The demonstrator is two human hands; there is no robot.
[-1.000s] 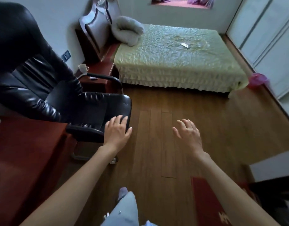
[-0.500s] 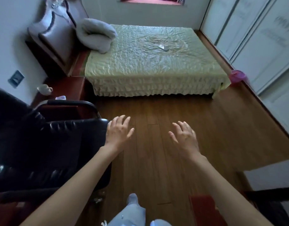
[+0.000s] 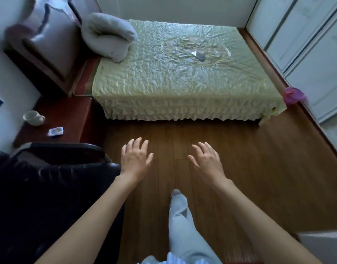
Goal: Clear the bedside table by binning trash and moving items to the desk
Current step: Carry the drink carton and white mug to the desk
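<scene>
Head view: both grips, left (image 3: 135,159) and right (image 3: 206,161), spread, holding nothing; at ten o'clock, white ceramic mug (image 3: 33,117) and small white packet (image 3: 56,131) on dark red wooden bench (image 3: 68,119); best approached around the black leather chair (image 3: 49,187).

A single wide-angle head camera looks forward and steeply down, both outstretched hands close below it, the bed (image 3: 175,73) farther off across the room.

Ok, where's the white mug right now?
In the head view the white mug stands far left on the bedside table, near the wall, with the small packet just in front of it, beyond the black chair.
</scene>
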